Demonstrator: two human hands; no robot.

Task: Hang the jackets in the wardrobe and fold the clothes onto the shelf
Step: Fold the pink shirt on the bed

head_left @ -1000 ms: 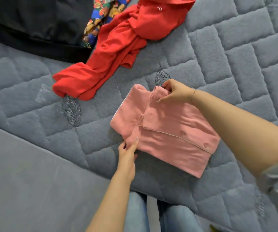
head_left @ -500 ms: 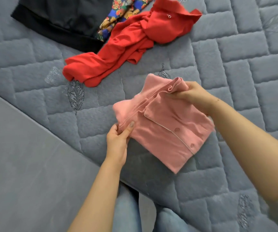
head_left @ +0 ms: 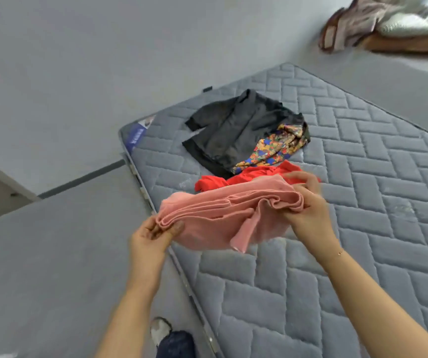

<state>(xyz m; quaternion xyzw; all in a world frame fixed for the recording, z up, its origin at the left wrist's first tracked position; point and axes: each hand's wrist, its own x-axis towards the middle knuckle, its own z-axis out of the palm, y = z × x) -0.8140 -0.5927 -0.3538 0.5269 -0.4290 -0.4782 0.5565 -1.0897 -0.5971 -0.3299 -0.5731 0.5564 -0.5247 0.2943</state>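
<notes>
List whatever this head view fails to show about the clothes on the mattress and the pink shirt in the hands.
- Red garment: near part hidden behind the pink shirt.
- Patterned garment: bunched between the black jacket and the red garment; its type is unclear.
- Pink shirt: underside hidden; the right hand and left hand cover its ends.
- Wardrobe and shelf: not in the frame.
- Pile at top right: blurred and cut by the frame edge.

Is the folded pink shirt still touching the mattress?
Apart. The head view shows the pink shirt lifted above the mattress, gripped by left hand and right hand.
</notes>
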